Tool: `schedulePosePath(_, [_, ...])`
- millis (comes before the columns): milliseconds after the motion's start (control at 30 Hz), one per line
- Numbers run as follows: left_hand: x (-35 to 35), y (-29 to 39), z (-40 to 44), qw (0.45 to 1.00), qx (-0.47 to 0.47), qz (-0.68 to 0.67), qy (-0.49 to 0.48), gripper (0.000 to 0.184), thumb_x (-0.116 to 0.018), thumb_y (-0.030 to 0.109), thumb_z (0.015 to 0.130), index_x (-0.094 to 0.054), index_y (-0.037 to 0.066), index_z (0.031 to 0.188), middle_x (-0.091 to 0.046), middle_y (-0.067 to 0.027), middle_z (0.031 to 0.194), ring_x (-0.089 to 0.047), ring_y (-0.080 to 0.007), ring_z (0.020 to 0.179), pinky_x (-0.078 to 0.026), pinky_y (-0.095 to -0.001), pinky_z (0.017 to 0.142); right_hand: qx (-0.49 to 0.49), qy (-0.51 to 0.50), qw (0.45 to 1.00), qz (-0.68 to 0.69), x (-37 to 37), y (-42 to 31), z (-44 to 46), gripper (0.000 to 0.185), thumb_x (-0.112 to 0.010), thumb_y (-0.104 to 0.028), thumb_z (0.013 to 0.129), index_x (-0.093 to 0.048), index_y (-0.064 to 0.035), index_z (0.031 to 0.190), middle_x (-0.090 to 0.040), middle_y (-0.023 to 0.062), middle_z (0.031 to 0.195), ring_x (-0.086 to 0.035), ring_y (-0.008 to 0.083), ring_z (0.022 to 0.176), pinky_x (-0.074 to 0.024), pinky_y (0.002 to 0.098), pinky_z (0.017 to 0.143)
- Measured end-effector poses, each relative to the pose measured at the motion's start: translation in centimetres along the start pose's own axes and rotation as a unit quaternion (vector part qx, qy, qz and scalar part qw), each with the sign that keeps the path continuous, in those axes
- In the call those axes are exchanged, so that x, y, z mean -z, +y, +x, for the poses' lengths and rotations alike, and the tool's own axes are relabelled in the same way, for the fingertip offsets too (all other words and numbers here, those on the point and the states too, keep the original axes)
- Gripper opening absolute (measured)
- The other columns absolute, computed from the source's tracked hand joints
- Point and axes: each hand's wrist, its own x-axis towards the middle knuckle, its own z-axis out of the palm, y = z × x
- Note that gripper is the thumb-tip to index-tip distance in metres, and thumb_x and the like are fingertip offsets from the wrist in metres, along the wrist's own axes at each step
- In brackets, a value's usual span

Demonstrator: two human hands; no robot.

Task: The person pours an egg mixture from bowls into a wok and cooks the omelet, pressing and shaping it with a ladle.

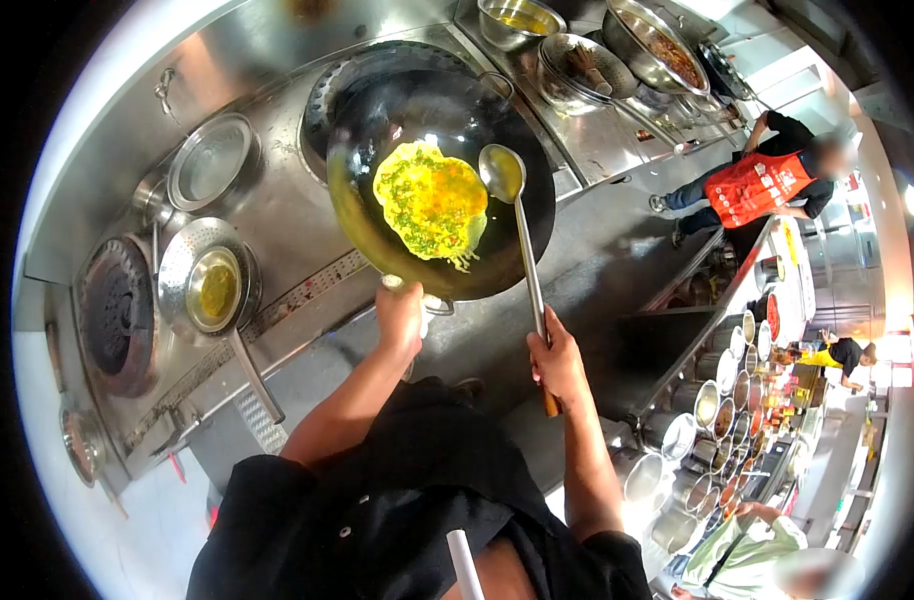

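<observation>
My left hand [401, 312] is closed at the near rim of a large black wok [367, 235], by its handle, with a bit of something white, perhaps cloth, at the fingers. In the wok lies a yellow egg omelette [432, 203] flecked with green and orange, its lower edge ragged. My right hand [559, 358] grips the long handle of a metal ladle [525, 235]. The ladle's bowl rests over the omelette's right edge; whether it touches the egg I cannot tell. Its wooden handle end sticks out below my fist.
Left of the wok are a perforated strainer [182, 275] over a pot, a metal bowl [213, 160] and a second burner [117, 315]. Bowls of food [662, 50] stand at the upper right. A person in a red apron [752, 190] stands beyond; several containers [707, 400] line the right counter.
</observation>
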Motion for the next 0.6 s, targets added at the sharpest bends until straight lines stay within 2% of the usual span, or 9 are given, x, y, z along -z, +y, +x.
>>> schedulePosePath(133, [0.0,-0.1,0.0,1.0,-0.01,-0.001,0.014,0.012,-0.051,0.002,0.083,-0.053,0.006,0.094,-0.059,-0.0051,0.077,-0.06,-0.0179,0.055,-0.044,-0.0316,0.041,0.008,-0.002,1.0,0.024,-0.5,0.6,0.4,0.058,-0.052,-0.011,0.093,-0.035,-0.0025,0.147,-0.054,0.0041,0.064,-0.051,0.0117,0.049,-0.0438,0.0288,0.046])
schedulePosePath(233, [-0.1,-1.1,0.7,0.997,-0.06,-0.024,0.029,0.014,-0.051,0.002,0.082,-0.053,0.006,0.096,-0.059,-0.0051,0.077,-0.061,-0.0181,0.056,-0.043,-0.0316,0.041,0.01,0.0,1.0,0.028,-0.6,0.7,0.5,0.057,-0.052,-0.012,0.094,-0.034,-0.0022,0.147,-0.053,0.0037,0.063,-0.051,0.0113,0.048,-0.0432,0.0286,0.046])
schedulePosePath(600, [0.9,-1.9,1.8,0.999,-0.046,0.004,0.005,0.016,-0.051,0.001,0.082,-0.055,0.005,0.097,-0.06,-0.0058,0.08,-0.062,-0.0186,0.057,-0.043,-0.031,0.042,-0.001,0.002,0.999,0.035,-0.5,0.6,0.4,0.058,-0.053,-0.012,0.094,-0.034,-0.0016,0.148,-0.053,0.0034,0.063,-0.051,0.0114,0.048,-0.0434,0.0286,0.045])
